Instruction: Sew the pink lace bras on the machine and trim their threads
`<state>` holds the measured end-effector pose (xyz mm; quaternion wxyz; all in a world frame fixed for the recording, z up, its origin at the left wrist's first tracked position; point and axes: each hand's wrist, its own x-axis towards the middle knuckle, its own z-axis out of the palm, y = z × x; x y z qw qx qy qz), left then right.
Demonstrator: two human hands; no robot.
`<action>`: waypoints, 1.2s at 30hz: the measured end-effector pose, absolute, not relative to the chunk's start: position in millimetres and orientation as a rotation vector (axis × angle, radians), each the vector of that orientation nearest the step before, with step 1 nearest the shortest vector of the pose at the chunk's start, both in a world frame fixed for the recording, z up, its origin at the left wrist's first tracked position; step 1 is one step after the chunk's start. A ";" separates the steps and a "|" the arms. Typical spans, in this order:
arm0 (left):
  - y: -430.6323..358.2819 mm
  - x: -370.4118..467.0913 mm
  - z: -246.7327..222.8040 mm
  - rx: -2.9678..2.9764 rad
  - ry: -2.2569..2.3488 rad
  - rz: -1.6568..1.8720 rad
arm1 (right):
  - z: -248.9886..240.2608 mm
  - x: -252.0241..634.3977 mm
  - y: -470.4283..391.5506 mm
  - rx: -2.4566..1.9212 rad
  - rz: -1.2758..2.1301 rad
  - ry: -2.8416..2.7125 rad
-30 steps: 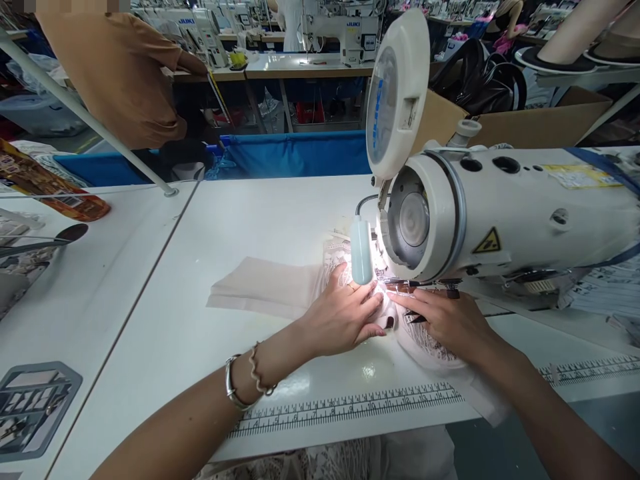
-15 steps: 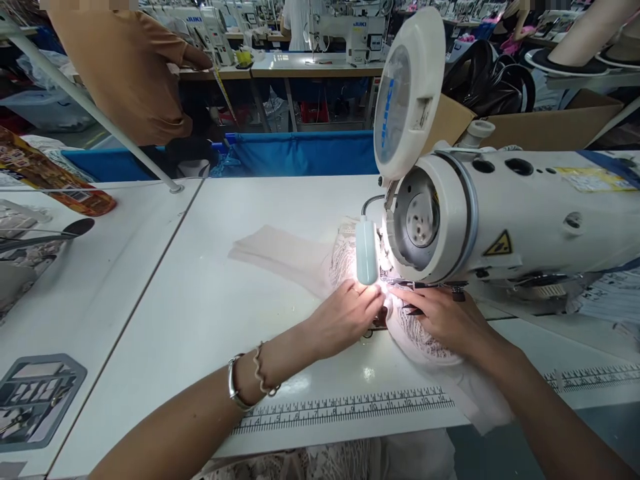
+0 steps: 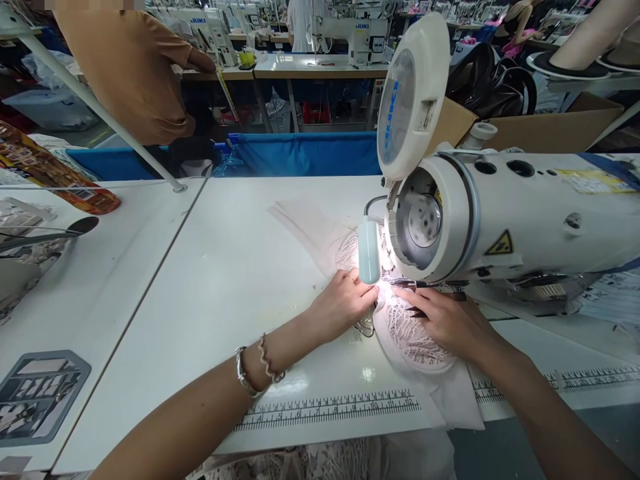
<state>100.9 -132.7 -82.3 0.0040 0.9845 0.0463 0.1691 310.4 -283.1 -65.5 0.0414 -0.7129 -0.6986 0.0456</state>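
Note:
A pale pink piece with lace and sheer fabric (image 3: pixel 417 333) lies under the head of a white sewing machine (image 3: pixel 540 213), lit brightly near the needle. My left hand (image 3: pixel 346 303) has its fingers bent together at the fabric edge, just left of the needle area; what its fingertips grip is hidden. My right hand (image 3: pixel 447 317) rests on the lace right of the needle, fingers spread and pointing left. A sheer part (image 3: pixel 310 233) trails behind the small light-blue lamp (image 3: pixel 369 252).
A printed ruler (image 3: pixel 330 410) runs along the table's front edge. At the left are a tool tray (image 3: pixel 43 400) and an orange-brown packet (image 3: pixel 55 170). A white pole (image 3: pixel 105 113) rises there. A person in orange (image 3: pixel 120 73) sits beyond the table.
The lace by my right hand has spread and turned, showing more of its surface. The sheer part behind has swung right, and the front tail has moved left. My left hand has shifted slightly left.

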 end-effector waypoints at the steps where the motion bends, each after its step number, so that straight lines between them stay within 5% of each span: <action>1: -132.4 101.0 -82.2 3.086 0.154 0.525 | -66.4 311.1 -283.6 -2.182 0.107 -2.138; 19: -118.3 104.7 -87.6 3.122 0.149 0.472 | -63.0 301.2 -268.6 -2.555 -0.088 -1.850; 36: -189.1 106.9 -82.2 3.303 0.351 0.498 | -74.8 316.9 -277.1 -2.149 0.071 -1.958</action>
